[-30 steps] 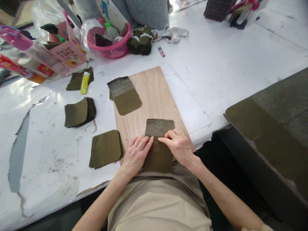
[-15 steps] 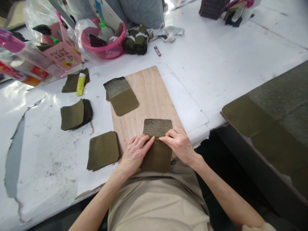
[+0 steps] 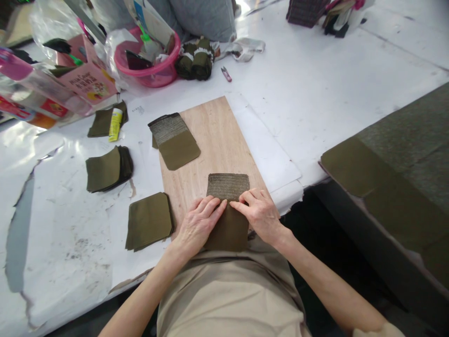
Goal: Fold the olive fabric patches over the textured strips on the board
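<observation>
An olive fabric piece (image 3: 227, 229) with a grey-streaked upper band lies at the near edge of a thin wooden board (image 3: 214, 135). My left hand (image 3: 199, 222) is closed on its left side, thumb tip at the line where band and plain part meet. From the right, my right hand (image 3: 261, 213) pinches along the same line, its fingertips close to my left thumb. Whatever is between the fingertips is hidden. Farther up the board rests a similar two-tone stack (image 3: 178, 147). Left of the board sits a pile of plain olive pieces (image 3: 149, 220).
Another olive pile (image 3: 105, 171) and a yellow tube (image 3: 115, 125) on fabric lie farther left. A pink basket (image 3: 149, 77), a pink box (image 3: 91, 83), rolled olive bundles (image 3: 201, 61) and small thread snips (image 3: 226, 74) stand at the back. Olive fabric (image 3: 351, 164) covers a surface at right.
My right hand's fingertips have shifted slightly along the line on the fabric piece. My left hand stays nearly in place. The whole view has moved a little.
</observation>
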A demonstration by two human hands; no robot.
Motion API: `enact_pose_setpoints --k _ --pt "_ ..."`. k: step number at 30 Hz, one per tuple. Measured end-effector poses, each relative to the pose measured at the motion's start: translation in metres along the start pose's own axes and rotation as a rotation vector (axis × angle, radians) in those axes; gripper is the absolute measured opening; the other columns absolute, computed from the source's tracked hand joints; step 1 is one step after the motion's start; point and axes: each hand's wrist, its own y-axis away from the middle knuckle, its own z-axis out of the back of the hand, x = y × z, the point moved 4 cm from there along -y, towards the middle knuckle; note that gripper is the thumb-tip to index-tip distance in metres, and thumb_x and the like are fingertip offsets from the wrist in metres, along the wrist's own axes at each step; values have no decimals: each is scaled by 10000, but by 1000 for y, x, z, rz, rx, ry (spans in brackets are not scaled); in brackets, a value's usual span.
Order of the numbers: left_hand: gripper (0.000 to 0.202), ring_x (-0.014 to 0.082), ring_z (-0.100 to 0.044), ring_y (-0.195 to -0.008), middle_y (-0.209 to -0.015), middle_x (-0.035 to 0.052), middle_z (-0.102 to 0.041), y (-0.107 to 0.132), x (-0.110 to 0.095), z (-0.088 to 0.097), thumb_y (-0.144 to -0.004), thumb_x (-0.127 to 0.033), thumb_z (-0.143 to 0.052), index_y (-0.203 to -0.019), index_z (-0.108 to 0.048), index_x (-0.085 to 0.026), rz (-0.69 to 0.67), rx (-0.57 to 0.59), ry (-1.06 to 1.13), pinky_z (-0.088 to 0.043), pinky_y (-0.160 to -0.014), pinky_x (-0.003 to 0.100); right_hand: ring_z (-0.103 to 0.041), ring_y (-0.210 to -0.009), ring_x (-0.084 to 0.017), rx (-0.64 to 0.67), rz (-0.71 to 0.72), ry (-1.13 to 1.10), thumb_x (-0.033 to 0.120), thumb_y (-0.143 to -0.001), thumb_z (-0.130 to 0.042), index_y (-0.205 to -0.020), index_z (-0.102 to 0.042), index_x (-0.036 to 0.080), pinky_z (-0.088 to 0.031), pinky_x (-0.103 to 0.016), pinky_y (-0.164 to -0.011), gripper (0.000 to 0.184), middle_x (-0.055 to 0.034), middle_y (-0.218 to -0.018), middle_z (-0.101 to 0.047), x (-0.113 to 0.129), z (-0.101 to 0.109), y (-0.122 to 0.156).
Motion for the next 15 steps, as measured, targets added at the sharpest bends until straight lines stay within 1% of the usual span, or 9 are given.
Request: enact_pose_setpoints --k 3,6,10,15 --pt "432 252 -495 -1159 -1190 122 -585 1 1 -6 -941 -159 -465 -1373 -468 -134 -6 -54 -9 -419 -1004 409 -493 -897 -180 -8 -4 -34 249 -933 -567 -1062 -694 277 -375 -332 -795 183 -21 -866 -613 -5 0 1" --pt "429 250 -496 -1156 -1163 121 -591 2 3 -9 -947 -164 -458 -1375 -473 -146 -2 -74 13 -432 -987 405 -502 -901 -175 -32 -37 -90 248 -932 -570 -1039 -707 274 -392 -320 -799 176 -25 -851 -611 -12 2 3" --pt "444 246 -492 -1151 -1136 113 -581 0 3 -8 -950 -180 -460 -1394 -460 -193 14 -53 30 -437 -983 410 -512 -879 -169 -40 -53 -145 233 -929 -572 -1014 -719 269 -411 -302 -778 174 -29 -825 -603 -17 4 6" --pt "495 255 -481 -1153 -1144 105 -564 -2 -1 -6 -928 -170 -511 -1415 -434 -214 16 -16 -12 -403 -1008 420 -498 -894 -175 -26 -59 -124 242 -945 -542 -1065 -707 270 -421 -310 -794 207 -40 -852 -596 -15 1 9"
